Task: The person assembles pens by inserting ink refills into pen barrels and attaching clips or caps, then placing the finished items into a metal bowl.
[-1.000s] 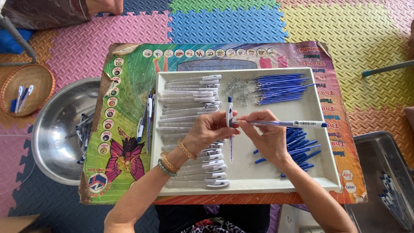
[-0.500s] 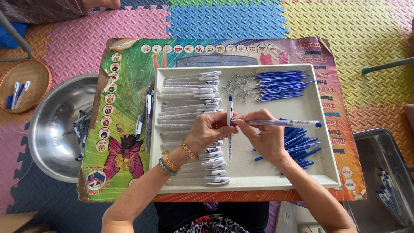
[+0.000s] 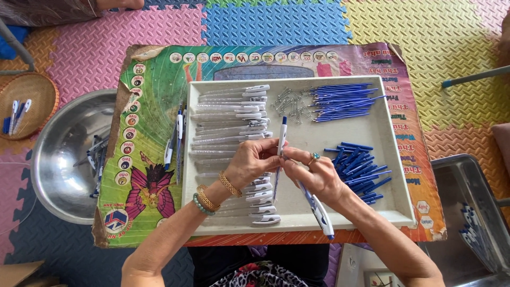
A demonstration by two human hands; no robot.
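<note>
Plastic, steel and foam on show

Glossy plastic pens [image 3: 234, 114] fill a matt white tray [image 3: 390, 154]; the bowl [image 3: 58, 159] gleams as polished metal, the basket [image 3: 32, 101] is woven, the floor mats [image 3: 276, 21] textured foam.

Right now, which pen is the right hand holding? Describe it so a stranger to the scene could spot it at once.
Find the shallow white tray on the colourful board. Over its near edge, the right hand grips a white and blue pen pointing diagonally toward the person. Unlike the clear barrels lying flat in a column on the tray's left side, it is lifted and slanted.
</note>
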